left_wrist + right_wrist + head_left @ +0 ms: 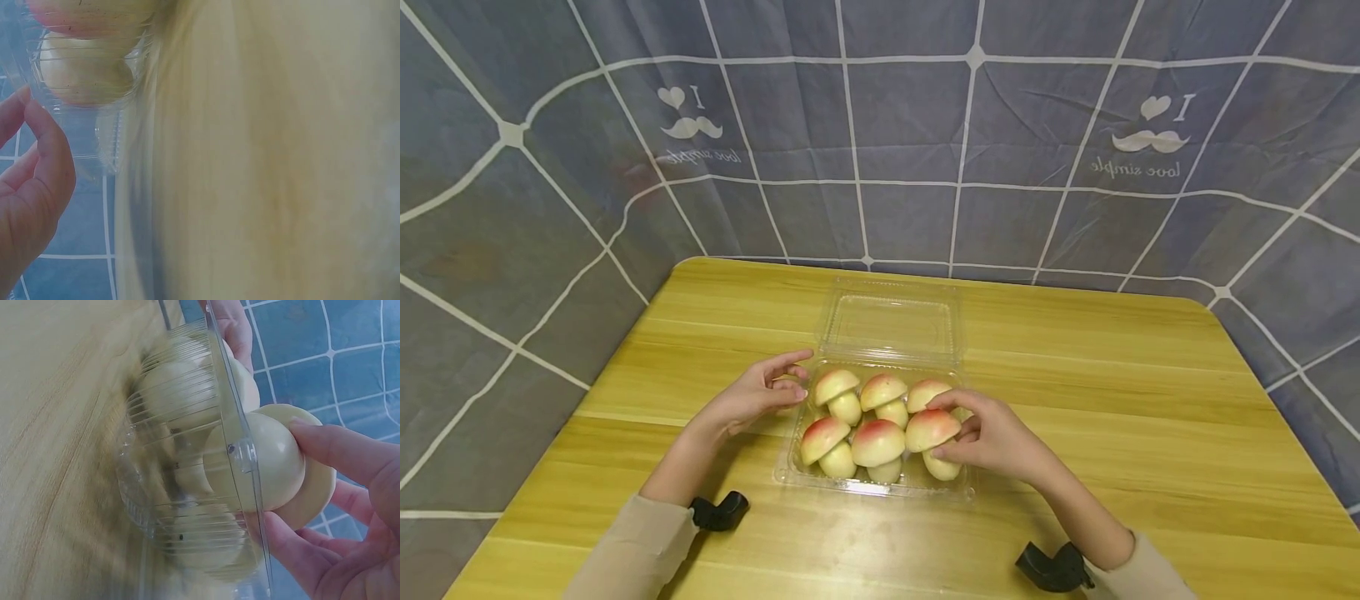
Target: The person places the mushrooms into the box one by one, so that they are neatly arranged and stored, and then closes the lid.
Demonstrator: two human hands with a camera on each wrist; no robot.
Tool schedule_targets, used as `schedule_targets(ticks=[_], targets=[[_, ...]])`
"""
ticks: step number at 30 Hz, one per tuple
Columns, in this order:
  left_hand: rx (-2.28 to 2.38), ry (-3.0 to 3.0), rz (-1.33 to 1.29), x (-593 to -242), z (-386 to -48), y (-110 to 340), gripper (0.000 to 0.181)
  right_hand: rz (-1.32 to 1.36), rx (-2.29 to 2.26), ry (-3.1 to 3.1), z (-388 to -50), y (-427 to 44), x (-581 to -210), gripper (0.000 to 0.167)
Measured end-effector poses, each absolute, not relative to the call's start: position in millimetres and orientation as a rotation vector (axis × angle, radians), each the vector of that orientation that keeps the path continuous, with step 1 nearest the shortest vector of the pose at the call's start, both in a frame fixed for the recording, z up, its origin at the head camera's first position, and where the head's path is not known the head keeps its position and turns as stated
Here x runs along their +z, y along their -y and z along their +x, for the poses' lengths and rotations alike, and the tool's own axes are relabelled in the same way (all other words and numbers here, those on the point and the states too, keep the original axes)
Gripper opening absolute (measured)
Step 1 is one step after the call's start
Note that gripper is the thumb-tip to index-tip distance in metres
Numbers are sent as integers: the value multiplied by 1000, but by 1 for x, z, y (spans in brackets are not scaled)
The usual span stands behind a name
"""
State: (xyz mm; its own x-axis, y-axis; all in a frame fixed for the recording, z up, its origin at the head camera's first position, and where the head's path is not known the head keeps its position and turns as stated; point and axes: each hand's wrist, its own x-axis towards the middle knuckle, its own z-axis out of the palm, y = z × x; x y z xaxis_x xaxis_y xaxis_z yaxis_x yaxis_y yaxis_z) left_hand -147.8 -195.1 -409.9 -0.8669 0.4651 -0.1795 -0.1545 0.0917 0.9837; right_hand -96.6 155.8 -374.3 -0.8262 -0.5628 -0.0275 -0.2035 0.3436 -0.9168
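Observation:
A clear plastic clamshell box holds several mushroom-shaped pieces with pale yellow stems and red-tinged caps, arranged in two rows. My right hand grips the front right mushroom-shaped piece between thumb and fingers. In the right wrist view this mushroom-shaped piece stands partly above the box rim, its stem still inside. Beside the box's left edge is my left hand, with loosely bent fingers and nothing held. In the left wrist view the left fingertips are close to the box wall; whether they touch it I cannot tell.
The box's transparent lid lies folded back, away from me. Everything rests on a yellow wood-grain table. A grey curtain with white grid lines surrounds its far side and flanks. A black wrist mount is on each forearm.

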Motion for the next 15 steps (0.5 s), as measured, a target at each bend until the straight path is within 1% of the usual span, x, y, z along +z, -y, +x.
schedule_targets(ticks=[15], targets=[[1829, -1925, 312, -412, -148, 196, 70, -657, -1486, -2379, -91, -154, -375, 46]])
